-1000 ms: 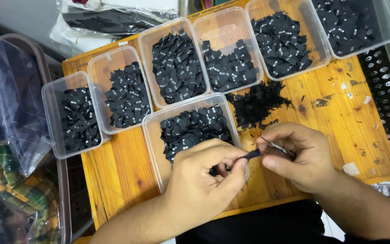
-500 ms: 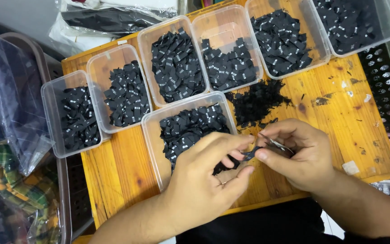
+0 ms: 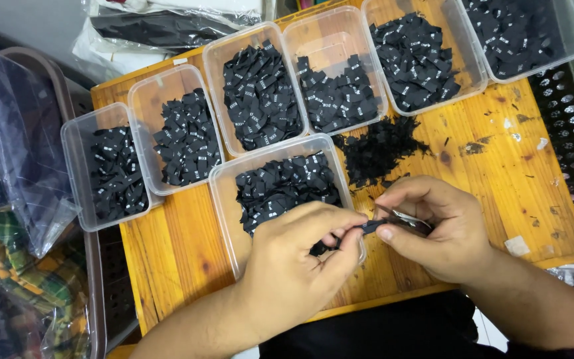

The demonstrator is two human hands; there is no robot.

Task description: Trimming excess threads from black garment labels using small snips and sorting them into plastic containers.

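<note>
Scuffed wooden tabletop (image 3: 499, 159), cluttered surroundings

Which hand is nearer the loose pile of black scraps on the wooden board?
Right. The right hand sits just below the scrap pile; the left hand is lower-left, farther away.

Six tubs (image 3: 167, 100) on the board (image 3: 499, 166); loose scraps (image 3: 377, 149) beside them.

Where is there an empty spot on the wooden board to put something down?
The wooden board is bare on its right side, between the loose black pile and the board's right edge. A smaller patch lies left of the nearest tub. The back is crowded with tubs.
</note>
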